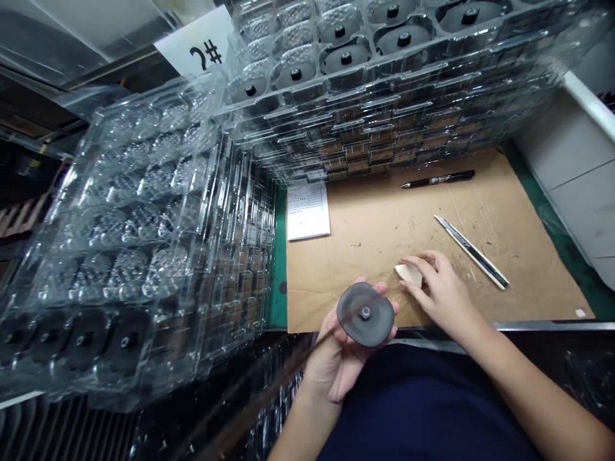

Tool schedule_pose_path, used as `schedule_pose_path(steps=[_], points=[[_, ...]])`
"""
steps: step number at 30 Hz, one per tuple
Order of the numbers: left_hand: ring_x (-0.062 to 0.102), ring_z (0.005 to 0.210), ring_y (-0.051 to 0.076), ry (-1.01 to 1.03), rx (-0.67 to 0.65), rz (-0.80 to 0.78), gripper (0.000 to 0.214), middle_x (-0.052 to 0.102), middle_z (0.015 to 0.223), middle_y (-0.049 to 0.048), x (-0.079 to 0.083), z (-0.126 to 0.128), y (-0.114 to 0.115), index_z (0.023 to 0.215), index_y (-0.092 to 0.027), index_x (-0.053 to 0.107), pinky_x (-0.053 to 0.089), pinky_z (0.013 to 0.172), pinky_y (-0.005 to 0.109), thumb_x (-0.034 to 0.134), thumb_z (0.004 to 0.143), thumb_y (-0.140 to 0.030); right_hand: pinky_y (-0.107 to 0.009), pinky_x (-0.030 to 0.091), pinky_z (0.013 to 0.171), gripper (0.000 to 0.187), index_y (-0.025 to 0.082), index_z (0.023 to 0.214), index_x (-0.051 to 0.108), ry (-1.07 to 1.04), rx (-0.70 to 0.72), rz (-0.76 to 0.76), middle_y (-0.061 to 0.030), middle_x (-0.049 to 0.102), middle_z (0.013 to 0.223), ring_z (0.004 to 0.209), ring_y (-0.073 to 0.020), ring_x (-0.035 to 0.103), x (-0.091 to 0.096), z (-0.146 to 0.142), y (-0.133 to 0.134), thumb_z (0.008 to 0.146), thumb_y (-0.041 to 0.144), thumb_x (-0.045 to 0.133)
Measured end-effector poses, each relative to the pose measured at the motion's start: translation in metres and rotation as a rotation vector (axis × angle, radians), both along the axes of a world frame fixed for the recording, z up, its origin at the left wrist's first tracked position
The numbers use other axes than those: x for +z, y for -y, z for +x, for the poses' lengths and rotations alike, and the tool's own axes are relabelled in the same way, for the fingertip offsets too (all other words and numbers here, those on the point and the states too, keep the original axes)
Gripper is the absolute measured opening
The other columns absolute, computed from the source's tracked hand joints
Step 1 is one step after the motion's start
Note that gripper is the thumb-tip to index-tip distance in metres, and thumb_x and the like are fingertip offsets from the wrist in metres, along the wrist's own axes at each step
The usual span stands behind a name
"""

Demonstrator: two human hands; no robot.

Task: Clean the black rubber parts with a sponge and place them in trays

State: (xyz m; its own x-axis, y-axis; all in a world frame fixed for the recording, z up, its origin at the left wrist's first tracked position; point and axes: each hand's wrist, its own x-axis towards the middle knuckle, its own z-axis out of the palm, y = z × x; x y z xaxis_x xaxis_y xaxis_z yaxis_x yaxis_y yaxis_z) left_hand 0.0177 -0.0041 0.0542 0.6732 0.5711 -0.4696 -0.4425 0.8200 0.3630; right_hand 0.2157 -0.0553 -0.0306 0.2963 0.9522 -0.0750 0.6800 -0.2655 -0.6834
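Note:
My left hand (340, 358) is turned palm up near the cardboard's front edge, its fingers under a dark grey rounded part (353, 324) with a small stud at its centre. In my right hand (439, 288), thumb and fingers pinch a small cream-coloured pad (409, 276) at the cardboard surface, just right of the grey part. The pad and the part are apart. What the pad is made of I cannot make out. A utility knife (473, 253) lies to the right of my right hand.
A cardboard sheet (346, 262) covers the green work surface (279, 288). A pen (438, 179) and a printed paper (308, 214) lie on it. Stacked clear plastic trays (355, 105) holding similar grey parts rise behind; another tray stack (158, 211) stands left. A white panel (571, 166) borders the right.

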Motion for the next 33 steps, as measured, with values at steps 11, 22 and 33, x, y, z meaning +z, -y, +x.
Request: schedule_pose_path(steps=[11,22,33], points=[[0.049,0.118,0.031,0.014,0.123,0.011,0.058,0.051,0.130,0.0072,-0.005,-0.008,0.002,0.122,-0.024,0.055,0.047,0.093,0.036,0.069,0.068,-0.042,-0.032,0.047,0.076,0.033,0.017,0.112,0.063,-0.058,-0.008,0.121,-0.0101,0.053,0.102,0.087,-0.0170,0.056,-0.002,0.003,0.003,0.088,0.033,0.047],[0.053,0.114,0.024,-0.155,0.176,0.133,0.060,0.055,0.124,0.0077,-0.003,0.004,0.002,0.126,-0.025,0.051,0.046,0.092,0.029,0.072,0.070,-0.034,-0.027,0.044,0.082,0.032,0.019,0.118,0.053,-0.318,0.196,0.375,-0.0050,0.059,0.107,0.096,-0.0144,0.054,0.112,-0.041,-0.022,0.086,0.017,0.052],[0.060,0.100,0.018,-0.220,0.182,0.210,0.041,0.064,0.106,0.0019,0.007,0.004,-0.001,0.107,-0.026,0.063,0.044,0.094,0.029,0.075,0.068,-0.026,-0.034,0.040,0.076,0.027,0.010,0.110,0.055,-0.165,0.446,0.481,-0.0081,0.059,0.089,0.080,-0.0171,0.048,0.121,-0.062,-0.031,0.085,0.011,0.044]])
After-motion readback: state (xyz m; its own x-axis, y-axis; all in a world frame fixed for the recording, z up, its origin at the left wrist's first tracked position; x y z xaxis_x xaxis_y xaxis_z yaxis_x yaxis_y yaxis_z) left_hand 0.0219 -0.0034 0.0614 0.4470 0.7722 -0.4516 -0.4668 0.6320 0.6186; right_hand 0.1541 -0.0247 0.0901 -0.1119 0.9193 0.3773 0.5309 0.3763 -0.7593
